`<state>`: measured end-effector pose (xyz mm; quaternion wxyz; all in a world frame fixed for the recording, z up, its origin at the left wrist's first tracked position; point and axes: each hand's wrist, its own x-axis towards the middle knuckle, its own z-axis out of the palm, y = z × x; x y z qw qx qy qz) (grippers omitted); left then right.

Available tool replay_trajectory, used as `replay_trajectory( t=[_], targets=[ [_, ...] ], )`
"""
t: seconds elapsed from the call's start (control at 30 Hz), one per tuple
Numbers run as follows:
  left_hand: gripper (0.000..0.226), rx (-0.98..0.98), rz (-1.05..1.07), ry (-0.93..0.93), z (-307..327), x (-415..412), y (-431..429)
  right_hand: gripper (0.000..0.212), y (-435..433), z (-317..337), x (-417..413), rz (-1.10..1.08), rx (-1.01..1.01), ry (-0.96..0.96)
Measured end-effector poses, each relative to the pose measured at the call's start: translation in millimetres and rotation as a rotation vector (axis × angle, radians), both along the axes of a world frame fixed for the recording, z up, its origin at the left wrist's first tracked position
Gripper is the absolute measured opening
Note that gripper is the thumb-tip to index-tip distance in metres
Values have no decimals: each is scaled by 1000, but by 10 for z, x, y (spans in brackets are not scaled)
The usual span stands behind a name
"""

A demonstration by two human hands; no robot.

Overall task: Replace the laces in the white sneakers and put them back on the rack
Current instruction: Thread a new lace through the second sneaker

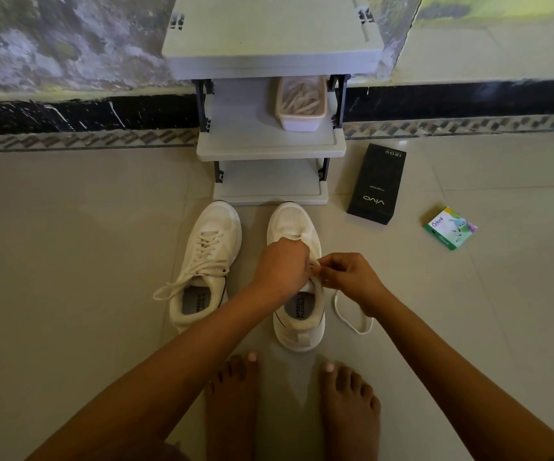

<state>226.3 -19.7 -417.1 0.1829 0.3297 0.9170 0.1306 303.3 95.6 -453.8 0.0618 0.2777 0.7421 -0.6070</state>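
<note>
Two sneakers on the floor, just before the rack: left sneaker laced, right sneaker apparently mid-lacing. Left hand and right hand meeting over its eyelets, fingers pinching the lace, tail looping right. Next, probably: thread upper eyelets, pull even. Farther right, black box, green box.

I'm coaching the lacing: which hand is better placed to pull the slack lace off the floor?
The right hand: it pinches the lace, whose slack loops just beneath its wrist; the left hand covers the sneaker.
</note>
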Motion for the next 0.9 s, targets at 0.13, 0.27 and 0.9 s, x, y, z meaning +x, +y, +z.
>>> replay_trajectory(
  t=[0.13, 0.27, 0.9],
  targets=[
    [18, -57, -9, 57, 7, 2, 25, 13, -2, -17, 8, -16, -19, 22],
    [16, -12, 35, 11, -15, -9, 20, 16, 73, 54, 2, 127, -85, -11],
    [17, 384, 195, -159, -117, 26, -197, 14, 71, -12, -144, 157, 157, -8]
  ],
)
